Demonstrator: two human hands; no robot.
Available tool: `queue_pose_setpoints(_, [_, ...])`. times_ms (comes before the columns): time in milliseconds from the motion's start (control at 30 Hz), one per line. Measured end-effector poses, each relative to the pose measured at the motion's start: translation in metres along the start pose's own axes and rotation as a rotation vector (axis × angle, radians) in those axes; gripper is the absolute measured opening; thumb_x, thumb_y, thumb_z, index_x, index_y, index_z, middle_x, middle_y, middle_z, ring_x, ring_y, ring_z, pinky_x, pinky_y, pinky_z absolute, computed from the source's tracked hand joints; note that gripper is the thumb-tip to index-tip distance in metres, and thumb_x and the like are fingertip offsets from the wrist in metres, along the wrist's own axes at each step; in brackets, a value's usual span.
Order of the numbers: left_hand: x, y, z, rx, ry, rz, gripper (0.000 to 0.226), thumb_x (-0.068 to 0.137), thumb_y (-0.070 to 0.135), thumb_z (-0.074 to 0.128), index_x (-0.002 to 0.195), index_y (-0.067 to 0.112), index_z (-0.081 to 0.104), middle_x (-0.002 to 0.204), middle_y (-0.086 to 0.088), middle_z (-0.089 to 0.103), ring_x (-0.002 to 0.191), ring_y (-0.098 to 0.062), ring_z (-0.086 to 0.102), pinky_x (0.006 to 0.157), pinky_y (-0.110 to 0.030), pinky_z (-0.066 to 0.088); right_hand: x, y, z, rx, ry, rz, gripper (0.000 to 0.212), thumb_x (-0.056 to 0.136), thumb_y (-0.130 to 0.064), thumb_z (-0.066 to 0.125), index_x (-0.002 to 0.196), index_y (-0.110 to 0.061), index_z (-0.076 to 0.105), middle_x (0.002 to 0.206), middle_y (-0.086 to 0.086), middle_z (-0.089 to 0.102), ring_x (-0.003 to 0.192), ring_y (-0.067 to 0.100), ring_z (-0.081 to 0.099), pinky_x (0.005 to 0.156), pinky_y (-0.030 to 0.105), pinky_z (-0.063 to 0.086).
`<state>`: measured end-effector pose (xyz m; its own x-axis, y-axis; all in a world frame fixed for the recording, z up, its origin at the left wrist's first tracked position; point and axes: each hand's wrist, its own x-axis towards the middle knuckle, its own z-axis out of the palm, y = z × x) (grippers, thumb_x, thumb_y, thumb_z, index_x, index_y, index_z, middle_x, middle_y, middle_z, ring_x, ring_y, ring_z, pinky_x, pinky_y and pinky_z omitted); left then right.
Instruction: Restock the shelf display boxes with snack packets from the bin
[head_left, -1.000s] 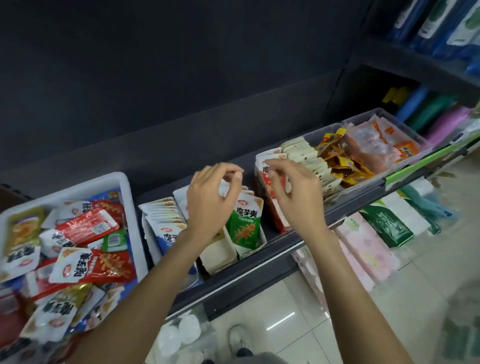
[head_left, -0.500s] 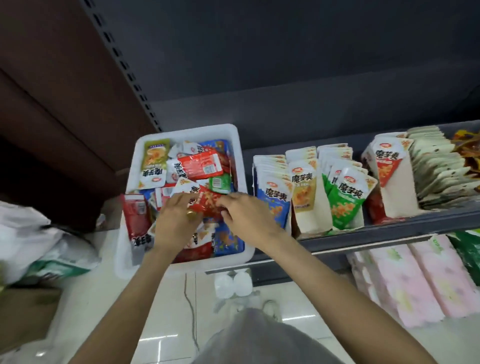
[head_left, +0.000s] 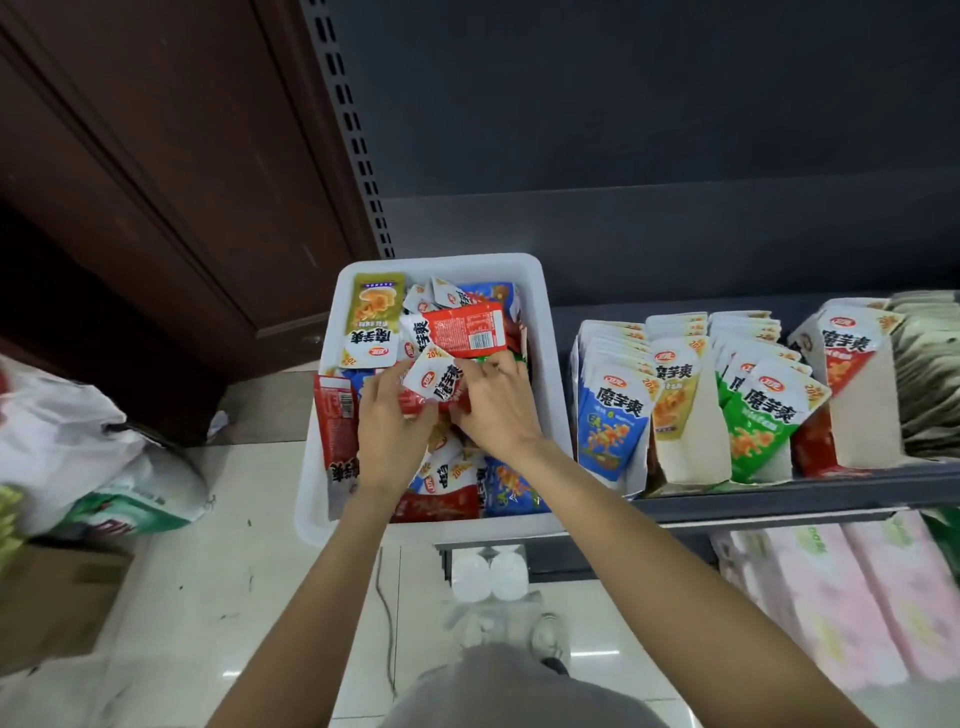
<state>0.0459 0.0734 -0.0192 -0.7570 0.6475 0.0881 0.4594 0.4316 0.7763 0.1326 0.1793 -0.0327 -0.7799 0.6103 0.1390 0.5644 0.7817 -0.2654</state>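
Note:
A white plastic bin (head_left: 550, 332) stands at the left end of the dark shelf, heaped with red, blue, green and yellow snack packets. Both my hands are inside it. My left hand (head_left: 392, 426) and my right hand (head_left: 496, 405) pinch the same red-and-white packet (head_left: 436, 382), lifted slightly above the pile. To the right on the shelf stand display boxes: a blue-packet box (head_left: 610, 415), a yellow-packet box (head_left: 680, 400), a green-packet box (head_left: 763, 415) and a red-packet box (head_left: 852, 374).
The shelf's front edge (head_left: 779, 499) runs right of the bin, with pink tissue packs (head_left: 852, 592) on the level below. White and green bags (head_left: 93, 457) and a cardboard box (head_left: 52, 597) lie on the tiled floor at the left. A dark wooden door (head_left: 156, 182) stands behind.
My hands left the display boxes and went left into the bin. They took hold of a red-and-white packet, which now sits higher between my fingers.

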Motion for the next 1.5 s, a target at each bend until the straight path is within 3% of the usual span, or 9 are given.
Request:
queue_pose_setpoints(200, [-0.013, 0.004, 0.009, -0.078, -0.174, -0.260, 0.042, 0.090, 0.018, 0.056, 0.131, 0.010, 0.048, 0.128, -0.004, 0.057, 0.117, -0.021, 0.054, 0.089, -0.026, 0.040, 0.010, -0.003, 0.005, -0.172, -0.184, 0.011, 0.051, 0.084, -0.027, 0.064, 0.128, -0.009, 0.045, 0.121, 0.008, 0.058, 0.116, 0.026, 0.035, 0.095, 0.036, 0.027])
queue_pose_setpoints(400, [-0.003, 0.011, 0.007, -0.325, -0.045, -0.440, 0.041, 0.093, 0.021, 0.056, 0.131, 0.009, 0.045, 0.120, -0.008, 0.061, 0.107, -0.019, 0.057, 0.085, -0.026, 0.043, 0.014, 0.002, 0.002, 0.293, -0.185, 0.170, 0.085, 0.064, -0.059, 0.076, 0.133, -0.021, 0.043, 0.135, 0.003, 0.047, 0.124, 0.026, 0.033, 0.104, 0.035, 0.026])
queue_pose_setpoints(600, [-0.010, 0.033, -0.008, -0.529, 0.088, -0.243, 0.026, 0.085, 0.011, 0.068, 0.107, 0.018, 0.056, 0.083, 0.005, 0.068, 0.073, -0.006, 0.065, 0.067, -0.019, 0.053, -0.027, -0.001, -0.055, 0.803, -0.120, 0.274, 0.082, 0.073, -0.039, 0.078, 0.141, -0.023, 0.033, 0.134, -0.001, 0.043, 0.119, 0.012, 0.046, 0.099, 0.029, 0.042])
queue_pose_setpoints(733, [-0.007, 0.067, -0.027, -0.384, -0.197, 0.113, 0.020, 0.084, 0.012, 0.068, 0.094, 0.028, 0.063, 0.083, 0.013, 0.067, 0.075, 0.005, 0.063, 0.069, -0.011, 0.050, -0.060, 0.027, -0.108, 0.971, 0.061, 0.344, 0.074, 0.080, -0.030, 0.072, 0.140, -0.028, 0.030, 0.114, -0.012, 0.054, 0.098, 0.002, 0.058, 0.082, 0.023, 0.052])
queue_pose_setpoints(833, [-0.010, 0.103, -0.023, -0.247, -0.414, 0.350, 0.023, 0.085, 0.015, 0.067, 0.093, 0.036, 0.063, 0.086, 0.022, 0.064, 0.080, 0.005, 0.060, 0.071, -0.010, 0.048, -0.088, 0.053, -0.146, 0.895, 0.077, 0.298, 0.058, 0.080, -0.022, 0.073, 0.125, -0.042, 0.041, 0.110, -0.016, 0.060, 0.084, 0.002, 0.064, 0.067, 0.022, 0.054])
queue_pose_setpoints(967, [-0.019, 0.148, 0.009, -0.172, -0.563, 0.605, 0.018, 0.088, 0.020, 0.065, 0.105, 0.023, 0.068, 0.091, 0.026, 0.060, 0.087, 0.002, 0.059, 0.070, -0.015, 0.050, -0.129, 0.090, -0.181, 0.825, 0.066, 0.286, 0.022, 0.085, -0.018, 0.067, 0.097, -0.034, 0.059, 0.091, -0.013, 0.069, 0.067, 0.003, 0.065, 0.046, 0.020, 0.048])
queue_pose_setpoints(1167, [-0.038, 0.202, 0.089, -0.177, -0.461, 1.157, 0.021, 0.086, 0.019, 0.066, 0.107, 0.014, 0.066, 0.100, 0.002, 0.068, 0.085, -0.009, 0.064, 0.071, -0.032, 0.055, -0.191, 0.139, -0.207, 0.712, 0.464, 0.446, 0.009, 0.085, -0.026, 0.061, 0.093, -0.028, 0.065, 0.078, -0.025, 0.067, 0.071, -0.004, 0.064, 0.059, 0.013, 0.050])
queue_pose_setpoints(1300, [-0.049, 0.250, 0.143, -0.258, -0.486, 1.168, 0.015, 0.083, 0.017, 0.069, 0.098, 0.015, 0.066, 0.095, 0.005, 0.068, 0.081, -0.010, 0.064, 0.066, -0.034, 0.054, -0.215, 0.178, -0.227, 0.094, 0.647, 0.496, 0.012, 0.088, -0.019, 0.066, 0.099, -0.014, 0.069, 0.074, -0.006, 0.066, 0.060, 0.014, 0.062, 0.057, 0.029, 0.048])
queue_pose_setpoints(1500, [-0.039, 0.307, 0.214, -0.307, -0.632, 0.832, 0.007, 0.083, 0.016, 0.070, 0.084, 0.019, 0.064, 0.081, 0.014, 0.065, 0.074, -0.002, 0.064, 0.073, -0.028, 0.054, -0.197, 0.250, -0.236, -0.265, 0.675, 0.461, 0.012, 0.089, -0.017, 0.057, 0.093, -0.008, 0.063, 0.075, 0.010, 0.067, 0.061, 0.033, 0.063, 0.048, 0.030, 0.043])
